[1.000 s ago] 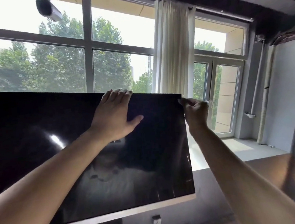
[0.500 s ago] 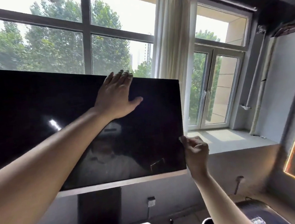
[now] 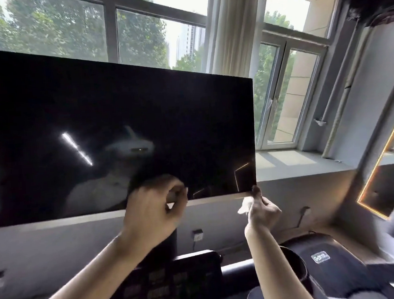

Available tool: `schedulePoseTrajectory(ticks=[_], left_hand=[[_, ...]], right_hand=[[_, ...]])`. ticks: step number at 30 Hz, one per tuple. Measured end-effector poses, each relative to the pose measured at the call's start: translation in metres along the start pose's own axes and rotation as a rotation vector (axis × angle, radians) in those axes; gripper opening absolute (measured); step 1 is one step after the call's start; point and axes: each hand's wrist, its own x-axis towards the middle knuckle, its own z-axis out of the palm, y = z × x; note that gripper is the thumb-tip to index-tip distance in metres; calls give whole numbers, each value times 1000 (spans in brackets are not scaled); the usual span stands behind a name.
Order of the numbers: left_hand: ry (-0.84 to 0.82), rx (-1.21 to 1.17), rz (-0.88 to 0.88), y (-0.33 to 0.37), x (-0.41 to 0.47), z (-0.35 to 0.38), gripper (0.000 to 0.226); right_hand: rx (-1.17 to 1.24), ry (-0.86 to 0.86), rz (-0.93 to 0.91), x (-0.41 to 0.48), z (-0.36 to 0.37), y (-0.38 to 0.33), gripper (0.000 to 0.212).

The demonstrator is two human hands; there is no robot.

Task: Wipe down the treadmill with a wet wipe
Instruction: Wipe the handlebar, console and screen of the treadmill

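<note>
Left hand [image 3: 152, 213] blurred, curled (holding nothing visible) at screen [image 3: 119, 132] 6 o'clock edge; right hand [image 3: 262, 211] pinches wipe [image 3: 245, 204] at 5 o'clock corner; console [image 3: 178, 285] below.

Screen [image 3: 118, 122] stands before the window [image 3: 111, 26], console [image 3: 178, 285] below it.

A pale curtain [image 3: 229, 28] hangs between tall windows [image 3: 288, 90] showing green trees [image 3: 64, 30].

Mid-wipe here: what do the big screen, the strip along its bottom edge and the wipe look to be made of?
Screen: glossy black glass or hard plastic; it mirrors a ceiling light and the person. Bottom strip: pale, matte, likely brushed metal or painted plastic. Wipe, pinched by the right hand: thin, soft white cloth or paper, crumpled; blurred.
</note>
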Motion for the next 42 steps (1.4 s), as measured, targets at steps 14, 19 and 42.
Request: schedulePoseTrajectory(ticks=[14, 19, 42], left_hand=[[-351, -867, -1154, -14, -34, -17, 24], [-304, -901, -1198, -29, -40, -18, 25], [-210, -1049, -1309, -68, -55, -17, 38]], right_hand=[[289, 79, 467, -15, 7, -40, 24], [293, -25, 531, -51, 21, -29, 27], [6, -26, -124, -37, 14, -3, 19]])
